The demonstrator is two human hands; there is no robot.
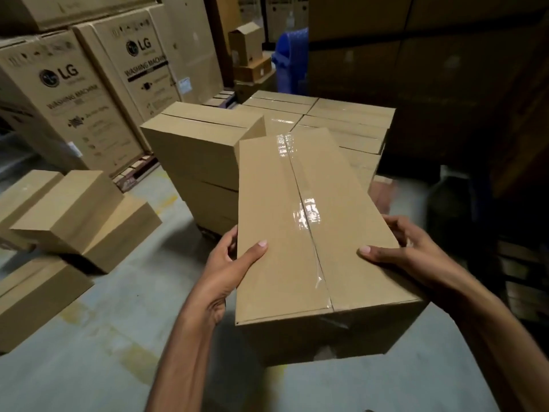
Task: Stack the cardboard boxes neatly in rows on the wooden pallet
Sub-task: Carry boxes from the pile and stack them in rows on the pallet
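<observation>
I hold a long taped cardboard box (312,233) in the air in front of me. My left hand (228,269) grips its left side with the thumb on top. My right hand (404,251) clasps the right side the same way. Ahead stands the stack of matching boxes (332,123) in rows. One taller column (202,144) rises at the stack's left front. The pallet under the stack is mostly hidden; only a dark strip shows at its base (208,231).
Several loose boxes (80,215) lie on the concrete floor at the left. Large washing-machine cartons (74,93) line the left wall. A blue bin (289,58) and small boxes stand behind the stack. Dark shelving fills the right side.
</observation>
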